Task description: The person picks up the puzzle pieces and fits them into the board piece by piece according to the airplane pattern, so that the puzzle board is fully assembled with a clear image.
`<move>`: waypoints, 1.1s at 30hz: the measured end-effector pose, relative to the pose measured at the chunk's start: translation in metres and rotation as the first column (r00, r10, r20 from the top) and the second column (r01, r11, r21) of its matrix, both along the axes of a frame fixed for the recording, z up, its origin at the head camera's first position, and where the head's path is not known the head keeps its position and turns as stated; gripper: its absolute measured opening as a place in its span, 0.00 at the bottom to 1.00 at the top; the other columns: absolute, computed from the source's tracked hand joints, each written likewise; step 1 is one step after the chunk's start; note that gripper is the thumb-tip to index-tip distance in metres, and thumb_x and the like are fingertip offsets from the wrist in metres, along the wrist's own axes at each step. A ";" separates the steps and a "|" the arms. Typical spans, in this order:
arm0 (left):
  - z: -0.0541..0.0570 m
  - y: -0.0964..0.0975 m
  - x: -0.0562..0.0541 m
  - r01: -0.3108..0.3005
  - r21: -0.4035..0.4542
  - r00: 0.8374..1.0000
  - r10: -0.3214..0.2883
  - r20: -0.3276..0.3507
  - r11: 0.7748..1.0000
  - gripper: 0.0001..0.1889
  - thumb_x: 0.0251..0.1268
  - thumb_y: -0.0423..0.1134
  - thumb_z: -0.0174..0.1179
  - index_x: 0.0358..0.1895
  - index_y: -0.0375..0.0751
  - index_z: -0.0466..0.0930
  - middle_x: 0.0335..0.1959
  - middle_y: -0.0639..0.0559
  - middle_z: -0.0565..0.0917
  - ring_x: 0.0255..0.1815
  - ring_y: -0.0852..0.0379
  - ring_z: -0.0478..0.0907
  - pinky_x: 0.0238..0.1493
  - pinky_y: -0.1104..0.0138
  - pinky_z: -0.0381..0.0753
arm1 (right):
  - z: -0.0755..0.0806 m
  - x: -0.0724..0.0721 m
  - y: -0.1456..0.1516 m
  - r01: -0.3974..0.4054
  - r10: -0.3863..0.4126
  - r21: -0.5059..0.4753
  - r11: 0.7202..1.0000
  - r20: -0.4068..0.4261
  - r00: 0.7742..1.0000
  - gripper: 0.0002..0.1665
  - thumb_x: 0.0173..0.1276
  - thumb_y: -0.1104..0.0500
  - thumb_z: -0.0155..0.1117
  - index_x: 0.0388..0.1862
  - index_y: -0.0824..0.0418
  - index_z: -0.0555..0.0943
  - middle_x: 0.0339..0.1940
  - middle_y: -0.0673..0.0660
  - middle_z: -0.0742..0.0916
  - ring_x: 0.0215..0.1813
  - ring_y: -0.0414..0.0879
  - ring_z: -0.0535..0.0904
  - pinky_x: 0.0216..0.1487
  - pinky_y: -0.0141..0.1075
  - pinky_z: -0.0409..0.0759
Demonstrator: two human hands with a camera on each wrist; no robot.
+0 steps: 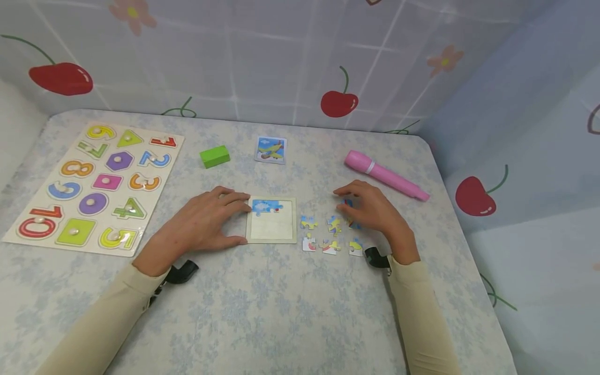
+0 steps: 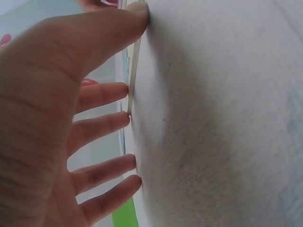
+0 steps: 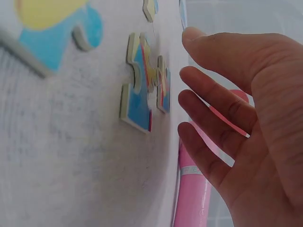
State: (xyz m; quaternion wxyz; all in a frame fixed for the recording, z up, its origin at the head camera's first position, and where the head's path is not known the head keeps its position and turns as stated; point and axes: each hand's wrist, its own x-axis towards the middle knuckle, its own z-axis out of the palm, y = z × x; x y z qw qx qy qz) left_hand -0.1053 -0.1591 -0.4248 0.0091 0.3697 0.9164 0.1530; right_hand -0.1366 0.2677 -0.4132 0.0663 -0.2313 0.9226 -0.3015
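A shallow puzzle tray (image 1: 273,229) is lying flat on the counter (image 1: 262,312), between the two hands. Joined blue pieces (image 1: 267,206) are filling part of its top edge, from the 11 o'clock corner toward 1 o'clock. The left hand (image 1: 206,219) is resting at the tray's 9 o'clock side; its grip is spreading wide, the thumb touching near the 8 o'clock corner and the forward fingertips touching near the 10 o'clock corner.

Loose puzzle pieces (image 1: 334,224) are lying at the tray's 3 to 4 o'clock, showing yellow, blue and white, the nearest just beside the rim. The right hand (image 1: 372,208) is hovering over the far side of this group, partly hiding some pieces. Its grip is holding nothing: the fingers are bending lightly, with a gap between thumb and fingers, and in the right wrist view the fingertips are standing apart from the nearby pieces.

Farther out from the tray, an airplane picture card (image 1: 271,150) is lying at 12 o'clock, a pink flashlight (image 1: 386,175) at 2 o'clock, a green block (image 1: 215,156) between 10 and 11, and a number-and-shape board (image 1: 104,221) between 9 and 10.
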 end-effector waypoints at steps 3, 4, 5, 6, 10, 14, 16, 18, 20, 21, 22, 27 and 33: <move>0.001 0.000 -0.001 0.004 0.001 1.000 -0.004 -0.004 1.000 0.38 0.58 0.64 0.78 0.67 0.47 0.84 0.75 0.48 0.78 0.72 0.41 0.74 0.61 0.44 0.82 | 0.000 0.000 0.002 0.004 -0.004 0.005 1.000 0.003 1.000 0.21 0.73 0.62 0.76 0.63 0.61 0.87 0.59 0.58 0.89 0.63 0.54 0.82 0.66 0.52 0.79; 0.001 0.000 -0.001 0.005 0.001 1.000 -0.005 -0.005 1.000 0.38 0.58 0.64 0.78 0.67 0.47 0.84 0.75 0.48 0.78 0.72 0.41 0.74 0.61 0.44 0.82 | 0.000 0.000 0.003 0.009 -0.009 0.005 1.000 0.009 1.000 0.21 0.73 0.62 0.76 0.63 0.61 0.87 0.59 0.58 0.89 0.64 0.54 0.82 0.67 0.52 0.79; 0.001 0.000 -0.001 0.006 0.001 1.000 -0.006 -0.004 1.000 0.38 0.58 0.65 0.78 0.67 0.47 0.84 0.75 0.48 0.78 0.72 0.41 0.74 0.61 0.44 0.82 | 0.001 0.000 0.004 0.015 -0.015 0.005 1.000 0.017 1.000 0.21 0.73 0.62 0.76 0.63 0.61 0.87 0.59 0.58 0.89 0.64 0.54 0.82 0.67 0.52 0.78; 0.001 0.000 -0.001 0.007 0.000 1.000 -0.007 -0.002 1.000 0.38 0.58 0.65 0.78 0.67 0.47 0.84 0.76 0.48 0.78 0.72 0.42 0.74 0.61 0.44 0.82 | 0.001 0.000 0.005 0.022 -0.022 0.008 1.000 0.027 0.999 0.21 0.72 0.62 0.76 0.63 0.61 0.87 0.60 0.57 0.89 0.64 0.54 0.82 0.67 0.52 0.78; 0.001 0.000 -0.002 0.011 0.000 1.000 -0.011 0.001 1.000 0.38 0.58 0.65 0.78 0.67 0.47 0.84 0.76 0.48 0.78 0.72 0.42 0.74 0.61 0.44 0.82 | 0.002 0.000 0.010 0.044 -0.046 0.029 0.999 0.054 0.997 0.22 0.70 0.62 0.78 0.62 0.61 0.88 0.60 0.57 0.89 0.65 0.54 0.81 0.70 0.52 0.76; 0.002 0.000 -0.001 0.010 0.001 1.000 -0.010 0.000 1.000 0.39 0.57 0.65 0.78 0.67 0.47 0.84 0.76 0.48 0.78 0.72 0.41 0.74 0.61 0.44 0.82 | 0.001 -0.001 0.014 0.043 -0.047 0.051 0.998 0.069 0.996 0.24 0.68 0.62 0.80 0.62 0.61 0.88 0.61 0.57 0.89 0.65 0.54 0.80 0.71 0.52 0.75; 0.002 0.000 -0.001 0.012 0.003 1.000 -0.012 -0.001 1.000 0.39 0.57 0.65 0.78 0.67 0.47 0.84 0.76 0.48 0.78 0.72 0.42 0.74 0.61 0.44 0.82 | 0.000 -0.001 0.015 0.041 -0.045 0.057 0.998 0.076 0.996 0.24 0.67 0.62 0.81 0.62 0.61 0.88 0.61 0.57 0.89 0.65 0.54 0.80 0.70 0.52 0.75; 0.002 0.000 0.000 0.017 0.012 1.000 -0.017 -0.007 1.000 0.39 0.57 0.65 0.79 0.67 0.47 0.84 0.76 0.48 0.78 0.71 0.41 0.75 0.61 0.44 0.82 | 0.000 -0.001 0.016 0.035 -0.040 0.062 0.997 0.078 0.996 0.25 0.66 0.61 0.82 0.61 0.60 0.89 0.61 0.57 0.89 0.64 0.54 0.80 0.70 0.52 0.75; 0.002 0.000 0.000 0.021 0.015 1.000 -0.021 -0.011 1.000 0.39 0.57 0.65 0.78 0.67 0.46 0.84 0.76 0.48 0.78 0.71 0.41 0.75 0.61 0.44 0.82 | 0.001 -0.001 0.016 0.031 -0.037 0.068 0.997 0.081 0.996 0.25 0.65 0.61 0.83 0.62 0.60 0.89 0.61 0.57 0.89 0.64 0.54 0.80 0.70 0.52 0.75; 0.002 0.000 0.000 0.022 0.016 1.000 -0.022 -0.012 1.000 0.39 0.57 0.65 0.78 0.67 0.46 0.84 0.75 0.48 0.78 0.71 0.41 0.75 0.60 0.44 0.82 | 0.001 -0.002 0.016 0.029 -0.035 0.072 0.997 0.082 0.996 0.25 0.65 0.61 0.83 0.61 0.60 0.89 0.61 0.57 0.89 0.64 0.54 0.80 0.70 0.52 0.75; 0.001 0.000 -0.001 0.023 0.016 1.000 -0.023 -0.014 1.000 0.39 0.57 0.65 0.78 0.67 0.46 0.84 0.75 0.47 0.78 0.71 0.41 0.75 0.61 0.44 0.82 | 0.001 -0.002 0.017 0.028 -0.034 0.074 0.997 0.082 0.996 0.26 0.65 0.61 0.83 0.61 0.60 0.89 0.60 0.57 0.89 0.64 0.54 0.80 0.70 0.52 0.75; 0.001 0.000 0.000 0.023 0.009 1.000 -0.023 -0.012 1.000 0.39 0.58 0.66 0.78 0.67 0.47 0.84 0.76 0.47 0.78 0.71 0.40 0.74 0.61 0.44 0.82 | 0.001 -0.002 0.017 0.023 -0.030 0.081 0.996 0.081 0.996 0.25 0.65 0.60 0.83 0.61 0.60 0.89 0.60 0.57 0.88 0.64 0.54 0.79 0.70 0.53 0.75; 0.000 0.000 0.000 0.022 0.011 1.000 -0.022 -0.012 1.000 0.39 0.57 0.66 0.78 0.67 0.47 0.84 0.76 0.47 0.78 0.71 0.40 0.74 0.60 0.43 0.82 | -0.001 -0.002 0.017 0.026 -0.031 0.076 0.997 0.072 0.997 0.23 0.66 0.60 0.83 0.59 0.60 0.90 0.60 0.58 0.88 0.65 0.55 0.79 0.71 0.53 0.74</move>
